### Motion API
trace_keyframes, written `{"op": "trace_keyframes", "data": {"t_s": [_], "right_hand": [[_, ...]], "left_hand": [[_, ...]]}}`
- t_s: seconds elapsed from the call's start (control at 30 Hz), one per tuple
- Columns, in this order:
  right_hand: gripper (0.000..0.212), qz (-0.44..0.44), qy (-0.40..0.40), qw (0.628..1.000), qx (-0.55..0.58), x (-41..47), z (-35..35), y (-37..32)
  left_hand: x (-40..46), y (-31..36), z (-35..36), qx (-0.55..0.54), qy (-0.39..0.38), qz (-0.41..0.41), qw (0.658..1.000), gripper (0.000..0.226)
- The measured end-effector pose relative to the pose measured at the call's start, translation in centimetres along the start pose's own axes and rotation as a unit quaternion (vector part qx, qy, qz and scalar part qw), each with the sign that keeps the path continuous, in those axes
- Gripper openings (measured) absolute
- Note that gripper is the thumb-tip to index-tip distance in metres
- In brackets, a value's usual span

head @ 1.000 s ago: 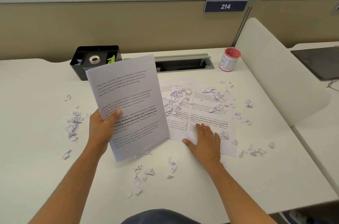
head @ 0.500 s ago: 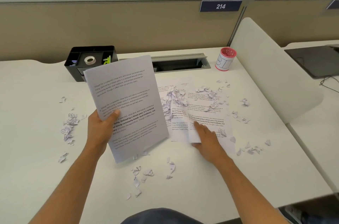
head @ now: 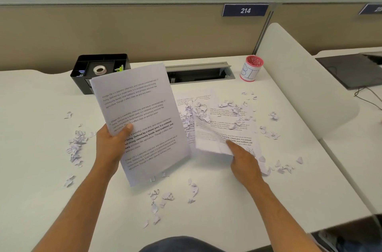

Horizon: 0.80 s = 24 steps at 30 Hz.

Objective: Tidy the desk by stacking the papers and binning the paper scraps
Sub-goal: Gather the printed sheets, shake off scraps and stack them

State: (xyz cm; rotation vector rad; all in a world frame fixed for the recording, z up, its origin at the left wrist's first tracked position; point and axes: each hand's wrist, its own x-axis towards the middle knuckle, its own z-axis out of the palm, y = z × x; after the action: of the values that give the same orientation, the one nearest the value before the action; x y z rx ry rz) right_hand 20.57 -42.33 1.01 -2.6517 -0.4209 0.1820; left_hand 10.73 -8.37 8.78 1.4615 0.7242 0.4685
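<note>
The left hand [head: 110,144] grips a white printed paper stack [head: 140,121], thumb on top, left of the paper-strewn sheets [head: 233,125]; the right hand [head: 245,161] pinches a lifted sheet [head: 208,138], its near corner between thumb and fingers.

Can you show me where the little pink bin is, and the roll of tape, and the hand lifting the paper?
pink bin [head: 249,73]: head view, on its white side wall.
roll of tape [head: 99,70]: head view, on its ring.
right hand [head: 244,158]: head view, on its back.
</note>
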Motion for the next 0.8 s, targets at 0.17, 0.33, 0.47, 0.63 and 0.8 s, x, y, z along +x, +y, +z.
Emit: {"op": "trace_keyframes", "data": {"t_s": [0.17,0.33,0.47,0.63,0.8], "right_hand": [[0.043,0.021,0.073,0.991,0.114,0.0,-2.7,-0.5],[0.038,0.026,0.049,0.983,0.175,-0.1,-5.4,-1.8],[0.037,0.014,0.024,0.979,0.202,-0.8,-6.5,-3.4],[0.037,-0.019,0.022,0.976,0.215,-1.5,-6.5,-5.4],[0.038,-0.054,0.035,0.969,0.238,-2.3,-6.0,-8.2]], "left_hand": [[0.5,0.1,-0.7,0.013,0.012,-0.018,1.0,0.03],[0.6,-0.3,-0.7,0.026,-0.01,-0.047,0.999,0.036],[0.7,-0.8,-0.6,0.022,-0.028,-0.066,0.997,0.038],[0.9,-0.9,-0.6,0.012,-0.042,-0.083,0.996,0.04],[0.8,-0.9,-0.6,0.002,-0.053,-0.09,0.994,0.05]]}}
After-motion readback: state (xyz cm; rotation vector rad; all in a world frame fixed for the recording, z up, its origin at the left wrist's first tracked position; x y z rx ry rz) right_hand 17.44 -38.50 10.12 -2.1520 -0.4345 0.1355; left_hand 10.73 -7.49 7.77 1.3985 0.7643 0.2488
